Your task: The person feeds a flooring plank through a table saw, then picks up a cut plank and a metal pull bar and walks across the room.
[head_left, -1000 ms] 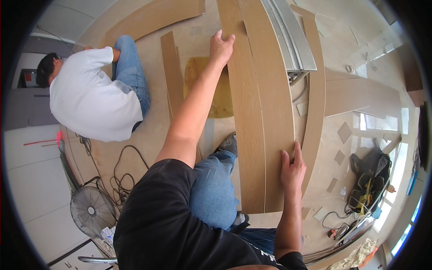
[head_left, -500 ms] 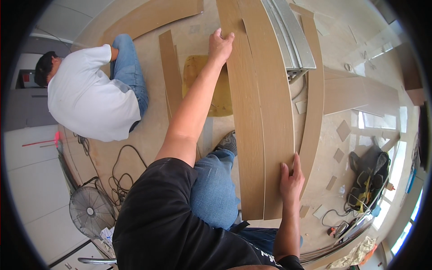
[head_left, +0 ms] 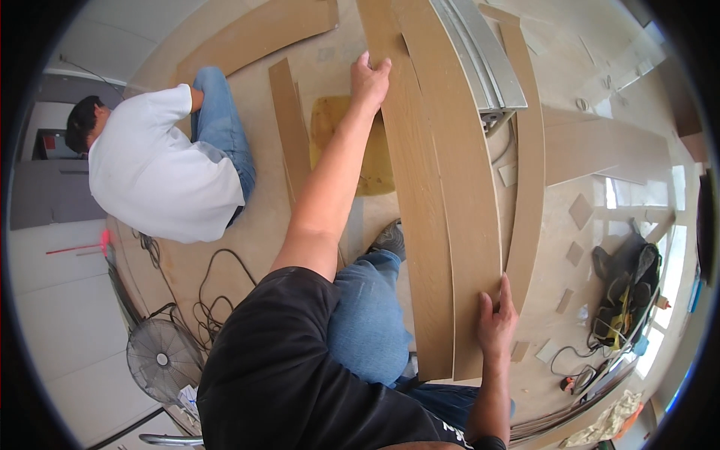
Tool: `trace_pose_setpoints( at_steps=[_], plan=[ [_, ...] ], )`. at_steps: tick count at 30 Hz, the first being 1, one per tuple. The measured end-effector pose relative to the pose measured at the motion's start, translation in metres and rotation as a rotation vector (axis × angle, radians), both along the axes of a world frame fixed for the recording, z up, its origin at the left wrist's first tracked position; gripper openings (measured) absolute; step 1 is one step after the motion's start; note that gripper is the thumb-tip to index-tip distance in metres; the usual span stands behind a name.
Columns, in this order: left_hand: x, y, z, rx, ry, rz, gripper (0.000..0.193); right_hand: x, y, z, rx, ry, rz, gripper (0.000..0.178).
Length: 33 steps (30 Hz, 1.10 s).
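Two long wood-coloured planks lie side by side in front of me, a left plank (head_left: 411, 180) and a right plank (head_left: 466, 187), with a thin seam between them. My left hand (head_left: 370, 82) reaches forward and is closed on the left plank's outer edge, near its far part. Close to the near end, my right hand (head_left: 498, 322) grips the outer edge of the right plank, its index finger along the edge and its thumb on the side nearer me. The fingers beneath the planks are hidden.
A grey metal piece (head_left: 486, 60) sits right of the planks, beside another long plank (head_left: 529, 165). A yellow stool-like piece (head_left: 375, 169) shows under my left arm. Left, a person in a white shirt (head_left: 165, 161) sits near cables (head_left: 214, 300) and a fan (head_left: 161, 360). A dark bag (head_left: 626, 285) lies right.
The whole view has shifted a little, so most things sit slightly lower and further right. Both hands keep hold of the same plank edges.
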<state>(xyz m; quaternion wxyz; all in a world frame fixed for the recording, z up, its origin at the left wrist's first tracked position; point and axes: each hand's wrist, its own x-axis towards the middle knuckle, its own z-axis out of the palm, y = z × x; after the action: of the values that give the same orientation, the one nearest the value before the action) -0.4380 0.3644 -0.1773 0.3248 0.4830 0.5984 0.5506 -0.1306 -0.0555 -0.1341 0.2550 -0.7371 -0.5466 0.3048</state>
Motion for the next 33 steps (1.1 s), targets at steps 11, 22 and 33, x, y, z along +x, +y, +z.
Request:
trace_pose_setpoints(
  at_steps=[11, 22, 33],
  plan=[
    [-0.003, -0.004, 0.0, 0.009, 0.123, 0.077, 0.034, 0.01, -0.023, -0.002, -0.016, 0.024, 0.009, 0.056],
    [-0.003, -0.007, -0.016, -0.03, 0.108, 0.022, 0.051, 0.026, -0.049, -0.003, -0.075, 0.002, -0.006, 0.059],
    [0.003, -0.032, -0.014, -0.112, 0.497, 0.04, 0.072, 0.045, -0.073, -0.004, -0.297, 0.021, -0.049, 0.064]
  ],
)
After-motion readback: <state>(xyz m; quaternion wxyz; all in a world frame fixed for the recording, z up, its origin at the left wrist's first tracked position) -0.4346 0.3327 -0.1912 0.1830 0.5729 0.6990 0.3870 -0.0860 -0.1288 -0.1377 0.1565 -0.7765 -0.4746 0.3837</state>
